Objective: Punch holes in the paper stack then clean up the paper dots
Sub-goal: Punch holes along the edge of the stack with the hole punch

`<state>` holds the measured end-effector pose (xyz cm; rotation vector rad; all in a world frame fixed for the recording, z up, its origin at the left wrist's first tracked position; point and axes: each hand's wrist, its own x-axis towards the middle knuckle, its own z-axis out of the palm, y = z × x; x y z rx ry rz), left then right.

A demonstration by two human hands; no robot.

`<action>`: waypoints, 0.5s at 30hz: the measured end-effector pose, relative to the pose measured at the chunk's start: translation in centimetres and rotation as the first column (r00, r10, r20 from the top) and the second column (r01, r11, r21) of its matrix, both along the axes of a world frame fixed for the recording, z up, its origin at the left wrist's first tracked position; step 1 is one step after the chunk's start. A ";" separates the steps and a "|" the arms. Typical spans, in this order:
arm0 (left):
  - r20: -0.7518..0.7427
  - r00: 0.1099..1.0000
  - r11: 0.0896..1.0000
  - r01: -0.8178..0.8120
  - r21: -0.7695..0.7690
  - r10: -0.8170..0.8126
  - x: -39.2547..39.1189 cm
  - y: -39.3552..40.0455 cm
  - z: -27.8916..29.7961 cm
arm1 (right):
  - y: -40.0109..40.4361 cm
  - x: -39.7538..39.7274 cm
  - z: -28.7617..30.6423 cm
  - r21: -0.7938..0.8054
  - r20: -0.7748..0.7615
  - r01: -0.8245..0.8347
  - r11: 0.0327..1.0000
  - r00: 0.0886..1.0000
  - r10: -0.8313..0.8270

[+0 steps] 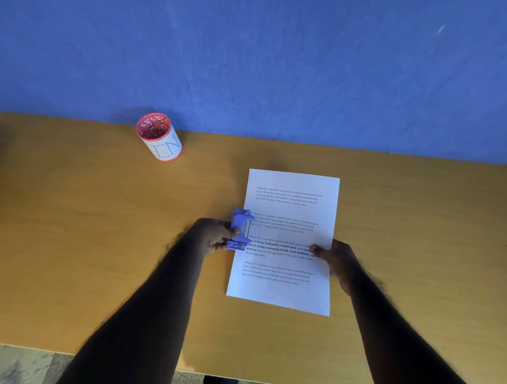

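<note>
A white paper stack (289, 210) with printed paragraphs lies flat on the wooden table (99, 243), right of centre. A small blue hole punch (240, 229) sits over the middle of the stack's left edge. My left hand (212, 238) grips the punch from the left, thumb on top. My right hand (338, 261) pinches the stack's right edge, thumb resting on the top sheet. No paper dots are visible.
A red and white cup (159, 137) with a patterned inside and letters on its label stands at the back left, near the blue wall (252, 61). The table's front edge (123, 360) runs just below my forearms, with floor beyond it.
</note>
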<state>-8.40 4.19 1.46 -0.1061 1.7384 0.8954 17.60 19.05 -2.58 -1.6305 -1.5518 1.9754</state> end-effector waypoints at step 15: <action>-0.246 0.968 0.994 -0.010 0.108 0.037 1.6 -1.3 -0.8 | 0.1 0.2 -0.4 -0.004 0.008 -0.015 1.000 1.000 0.015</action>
